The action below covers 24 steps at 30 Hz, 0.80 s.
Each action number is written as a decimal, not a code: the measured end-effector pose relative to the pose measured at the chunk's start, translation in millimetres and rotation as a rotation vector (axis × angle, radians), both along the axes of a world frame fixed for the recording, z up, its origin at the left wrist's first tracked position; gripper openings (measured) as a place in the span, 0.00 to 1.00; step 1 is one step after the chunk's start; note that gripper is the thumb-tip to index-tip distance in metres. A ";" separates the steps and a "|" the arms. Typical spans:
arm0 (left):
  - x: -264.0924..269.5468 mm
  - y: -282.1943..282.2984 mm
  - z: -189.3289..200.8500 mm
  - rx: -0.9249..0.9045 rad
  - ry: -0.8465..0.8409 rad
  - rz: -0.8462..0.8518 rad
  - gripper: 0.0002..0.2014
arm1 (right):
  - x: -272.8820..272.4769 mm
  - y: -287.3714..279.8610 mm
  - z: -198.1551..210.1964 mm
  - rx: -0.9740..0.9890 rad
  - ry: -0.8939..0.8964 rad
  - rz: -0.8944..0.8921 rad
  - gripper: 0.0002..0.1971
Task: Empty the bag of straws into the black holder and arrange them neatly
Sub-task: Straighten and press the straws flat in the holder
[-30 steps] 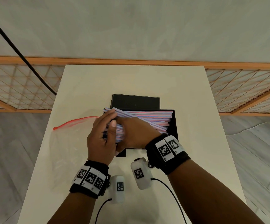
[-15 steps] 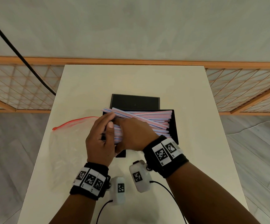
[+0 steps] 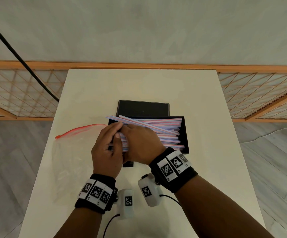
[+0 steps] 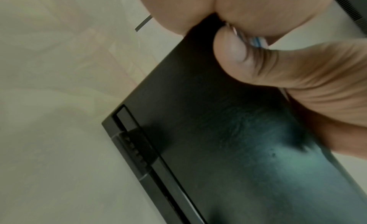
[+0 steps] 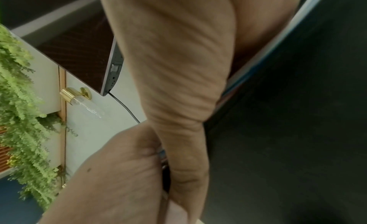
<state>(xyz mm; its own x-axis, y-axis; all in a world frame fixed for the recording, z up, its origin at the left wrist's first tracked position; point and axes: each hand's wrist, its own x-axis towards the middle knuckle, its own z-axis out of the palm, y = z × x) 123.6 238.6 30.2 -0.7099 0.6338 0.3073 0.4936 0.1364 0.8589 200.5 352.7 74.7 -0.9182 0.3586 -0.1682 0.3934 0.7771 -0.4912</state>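
Pink-and-blue striped straws (image 3: 163,133) lie in the black holder (image 3: 185,134) at the table's middle; a few top ones cross diagonally, and their left ends stick out past the rim. My left hand (image 3: 117,134) grips those left ends between thumb and fingers. The left wrist view shows the thumb (image 4: 248,59) pinching straw tips (image 4: 257,41) above the holder's wall (image 4: 218,133). My right hand (image 3: 137,143) lies over the bundle beside it, with its fingers curled round the straws (image 5: 278,43). The clear zip bag (image 3: 70,155) with a red seal lies flat to the left.
A flat black panel (image 3: 143,108) sits just behind the holder. The white table (image 3: 156,86) has bare surface beyond and to the right. A wooden lattice rail (image 3: 19,93) runs behind it, and a black cable (image 3: 19,57) hangs at the left.
Both hands have shifted a little to the left, drawing the left ends of the straws further out over the holder's rim. The bag has not moved.
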 end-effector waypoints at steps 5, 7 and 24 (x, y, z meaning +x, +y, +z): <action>2.1 -2.5 -3.8 -0.019 0.017 -0.009 0.16 | 2.8 -2.3 -8.9 0.030 0.027 -0.014 0.40; 2.1 -3.5 -6.6 -0.006 0.010 -0.009 0.16 | 3.8 -3.0 -10.5 0.040 0.037 -0.022 0.37; 5.9 -8.9 -2.8 -0.068 -0.062 -0.008 0.17 | 2.7 -2.4 -5.8 0.036 -0.097 -0.019 0.33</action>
